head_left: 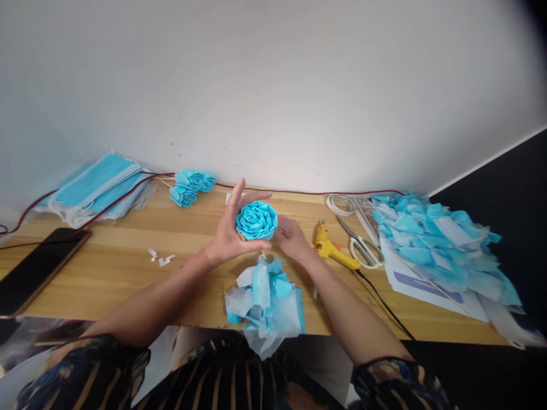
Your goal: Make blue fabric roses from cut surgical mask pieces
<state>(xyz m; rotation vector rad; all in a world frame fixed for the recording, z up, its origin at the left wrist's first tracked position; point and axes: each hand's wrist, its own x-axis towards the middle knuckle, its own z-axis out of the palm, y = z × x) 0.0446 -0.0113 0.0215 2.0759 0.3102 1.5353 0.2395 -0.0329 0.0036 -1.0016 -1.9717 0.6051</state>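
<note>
A round blue flower [257,220] of folded mask fabric faces me above the middle of the table. My left hand [232,228] cups it from the left, thumb below and fingers spread around its upper side. Close against the flower's right edge is my right hand [294,236], its fingers closed and partly hidden behind the petals; what they pinch, perhaps the stem, does not show clearly. Below both hands, a heap of blue and white fabric pieces [265,296] hangs over the table's front edge.
Finished blue flowers [191,185] lie at the back left, beside stacked face masks [100,185]. A phone [40,270] rests at far left. To the right are a yellow glue gun [331,250] with a cord, scissors [363,247] and a large pile of blue scraps [448,245].
</note>
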